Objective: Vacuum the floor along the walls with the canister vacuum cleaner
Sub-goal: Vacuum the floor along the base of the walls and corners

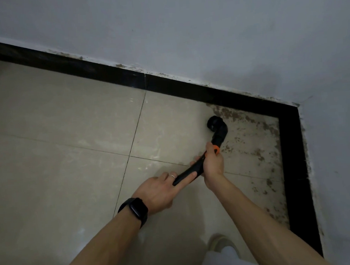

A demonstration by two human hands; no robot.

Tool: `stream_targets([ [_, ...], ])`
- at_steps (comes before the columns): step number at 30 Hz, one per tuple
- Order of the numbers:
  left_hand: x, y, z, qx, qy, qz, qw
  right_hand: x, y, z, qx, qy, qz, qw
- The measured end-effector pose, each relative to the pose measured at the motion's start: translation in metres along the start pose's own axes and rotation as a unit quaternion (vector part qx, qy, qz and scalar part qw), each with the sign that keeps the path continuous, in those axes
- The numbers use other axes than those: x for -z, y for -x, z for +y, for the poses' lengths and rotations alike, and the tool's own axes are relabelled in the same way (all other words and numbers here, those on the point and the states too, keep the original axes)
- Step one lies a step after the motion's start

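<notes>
right hand fingers curl round the black vacuum wand below its orange collar; left hand fingers wrap its lower end. the nozzle meets the dirt-speckled floor tile right of centre, near the black skirting corner.

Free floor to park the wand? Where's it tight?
Free: bare tiles left of the wand, up to the black skirting. Tight: the corner, where debris lies beside the nozzle; left hand and right hand hold the wand; a shoe stands below them.
</notes>
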State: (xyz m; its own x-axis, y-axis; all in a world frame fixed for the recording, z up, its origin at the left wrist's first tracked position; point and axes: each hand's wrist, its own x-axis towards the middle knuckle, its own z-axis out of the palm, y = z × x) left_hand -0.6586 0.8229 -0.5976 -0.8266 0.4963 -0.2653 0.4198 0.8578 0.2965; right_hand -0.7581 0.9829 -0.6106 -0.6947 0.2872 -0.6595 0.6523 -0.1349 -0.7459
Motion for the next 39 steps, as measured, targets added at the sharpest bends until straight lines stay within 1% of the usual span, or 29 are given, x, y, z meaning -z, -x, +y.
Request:
stream_targets([
  [4,-0.013,0.021,-0.005,0.009,0.02,0.002,1.0,-0.01,0.01,0.019,-0.004,0.047,-0.017,0.999],
  [10,-0.022,0.026,-0.018,-0.007,-0.003,0.038,0.999,-0.02,0.017,0.025,-0.002,0.048,-0.002,0.999],
  [14,-0.016,0.011,-0.014,-0.01,-0.002,0.032,0.999,-0.014,0.006,0.015,-0.002,0.035,0.019,0.999],
  [21,-0.008,-0.028,0.005,0.05,0.05,0.009,0.997,-0.012,-0.025,-0.011,0.015,0.032,0.008,0.999],
  [30,-0.004,-0.04,-0.011,0.083,0.022,0.018,0.996,-0.032,-0.049,-0.018,0.023,0.025,-0.037,0.999],
  [39,-0.004,-0.037,-0.029,0.108,0.032,0.033,0.993,-0.053,-0.055,-0.022,0.024,0.027,-0.061,0.997],
])
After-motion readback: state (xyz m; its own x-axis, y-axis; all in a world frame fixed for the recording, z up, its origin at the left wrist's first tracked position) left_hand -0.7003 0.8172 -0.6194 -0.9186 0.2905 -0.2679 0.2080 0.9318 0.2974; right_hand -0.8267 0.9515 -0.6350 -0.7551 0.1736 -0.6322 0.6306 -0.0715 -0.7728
